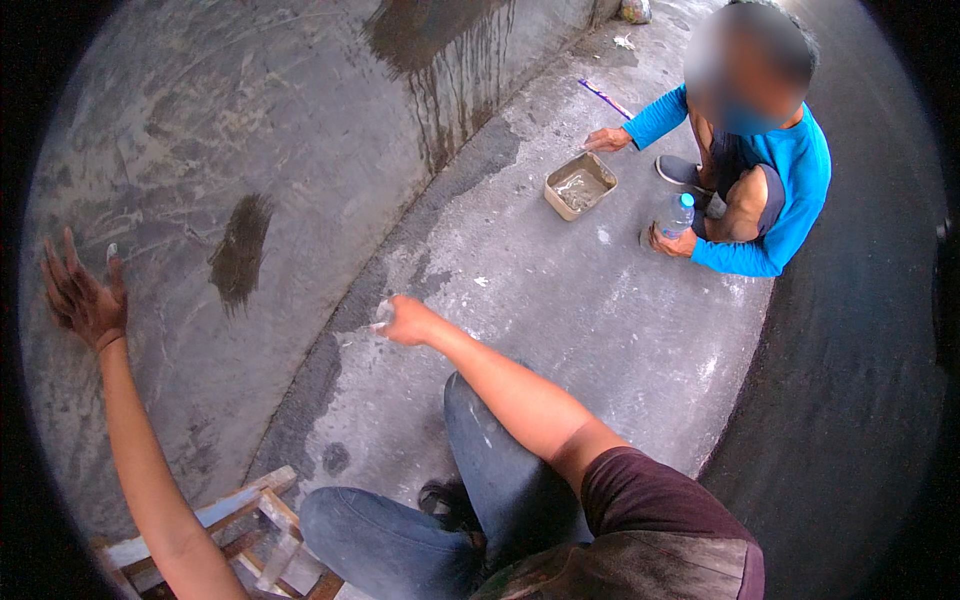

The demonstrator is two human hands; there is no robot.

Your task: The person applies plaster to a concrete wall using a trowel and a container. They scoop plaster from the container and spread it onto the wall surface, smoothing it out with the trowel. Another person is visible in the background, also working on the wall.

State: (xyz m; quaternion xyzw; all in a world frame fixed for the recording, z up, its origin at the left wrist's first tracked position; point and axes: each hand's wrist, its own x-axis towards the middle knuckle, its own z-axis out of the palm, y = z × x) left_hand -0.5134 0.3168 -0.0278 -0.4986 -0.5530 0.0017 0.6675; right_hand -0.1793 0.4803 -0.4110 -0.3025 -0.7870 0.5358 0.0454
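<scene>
My left hand (88, 295) rests with fingers spread on the grey plastered wall (160, 380), its thumb tipped with something white. A dark wet patch (238, 250) lies just right of it on the wall. My right hand (398, 320) is out over the edge of the concrete ledge (520, 330), fingers curled and whitish at the tips; whether they hold anything is unclear. Up and right of that hand sits a rectangular tub (580, 185) with grey sludge inside.
A co-worker in blue sleeves (730, 255) squats at right, one hand on a plastic bottle (672, 215), the other near the tub. A purple strip (600, 95) lies behind. A wooden stepped frame (270, 510) stands lower left. Dark road (850, 380) runs along the right.
</scene>
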